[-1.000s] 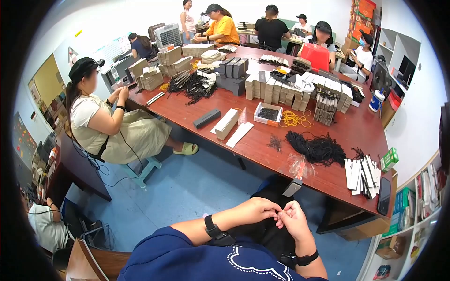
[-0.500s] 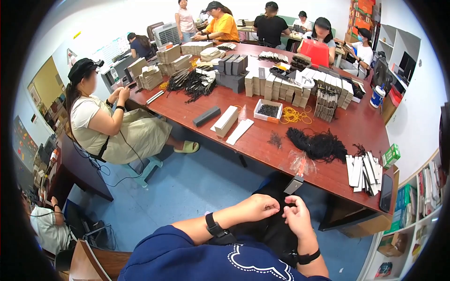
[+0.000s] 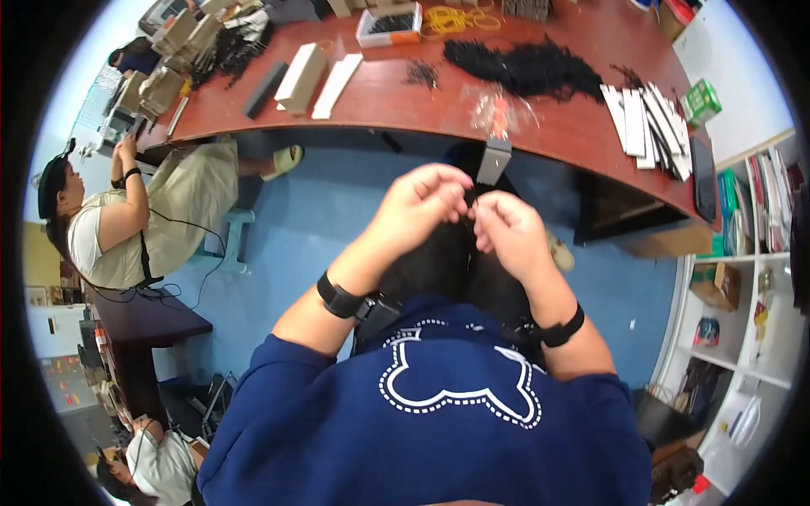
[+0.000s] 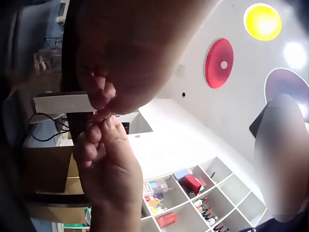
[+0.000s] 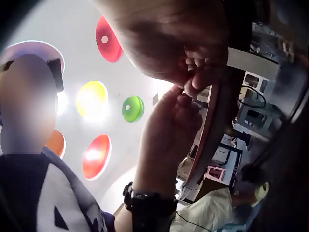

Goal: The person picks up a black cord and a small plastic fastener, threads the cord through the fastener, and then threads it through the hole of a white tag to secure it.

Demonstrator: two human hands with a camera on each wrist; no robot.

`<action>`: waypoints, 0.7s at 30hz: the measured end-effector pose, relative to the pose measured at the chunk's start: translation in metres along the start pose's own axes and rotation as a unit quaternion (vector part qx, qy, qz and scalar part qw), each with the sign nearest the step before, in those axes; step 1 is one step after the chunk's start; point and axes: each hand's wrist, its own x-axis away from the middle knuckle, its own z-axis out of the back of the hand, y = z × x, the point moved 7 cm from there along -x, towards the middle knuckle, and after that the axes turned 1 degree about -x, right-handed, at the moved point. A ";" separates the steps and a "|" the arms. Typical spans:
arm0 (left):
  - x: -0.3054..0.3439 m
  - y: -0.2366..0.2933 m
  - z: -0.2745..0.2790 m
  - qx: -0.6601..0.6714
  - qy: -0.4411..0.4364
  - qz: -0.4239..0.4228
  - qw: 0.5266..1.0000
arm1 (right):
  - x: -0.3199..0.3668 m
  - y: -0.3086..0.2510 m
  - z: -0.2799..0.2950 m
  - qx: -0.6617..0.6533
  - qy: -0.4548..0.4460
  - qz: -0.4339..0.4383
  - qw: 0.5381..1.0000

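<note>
In the head view my left hand (image 3: 422, 207) and right hand (image 3: 510, 232) meet above my lap, thumbs and fingertips pinched close together. A tiny, thin dark piece (image 3: 472, 196) shows between the fingertips; it is too small to tell its kind. In the left wrist view the fingertips of the right hand (image 4: 108, 150) come right up to those of the left. The right wrist view has the left hand (image 5: 169, 125) below, its fingertips at the right hand's. A grey-white stack of strips (image 3: 494, 160) sticks out from the table edge just beyond the hands.
On the red-brown table (image 3: 388, 101) lie a pile of black cords (image 3: 523, 67), white strips (image 3: 645, 122), a phone (image 3: 703, 177), a green box (image 3: 700, 103) and a tray of small black pieces (image 3: 388, 38). A seated person (image 3: 110, 228) works at the left. Shelves (image 3: 734, 329) stand at right.
The head view has tilted down, so the table sits higher in it. My hands were together, then parted slightly with fingers loosened, and now their fingertips meet again.
</note>
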 end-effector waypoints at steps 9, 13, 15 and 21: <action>0.005 -0.004 -0.002 0.013 -0.005 0.009 1.000 | -0.003 0.007 0.001 -0.049 0.002 -0.018 0.999; 0.001 -0.006 -0.004 0.010 0.015 0.008 1.000 | -0.004 0.000 -0.005 -0.014 -0.029 0.024 0.999; 0.000 -0.004 -0.002 -0.047 -0.002 -0.021 0.999 | -0.006 0.005 -0.004 0.011 -0.021 -0.003 1.000; 0.001 -0.006 0.009 -0.010 -0.004 -0.007 1.000 | -0.004 0.008 -0.011 -0.008 -0.044 -0.023 0.999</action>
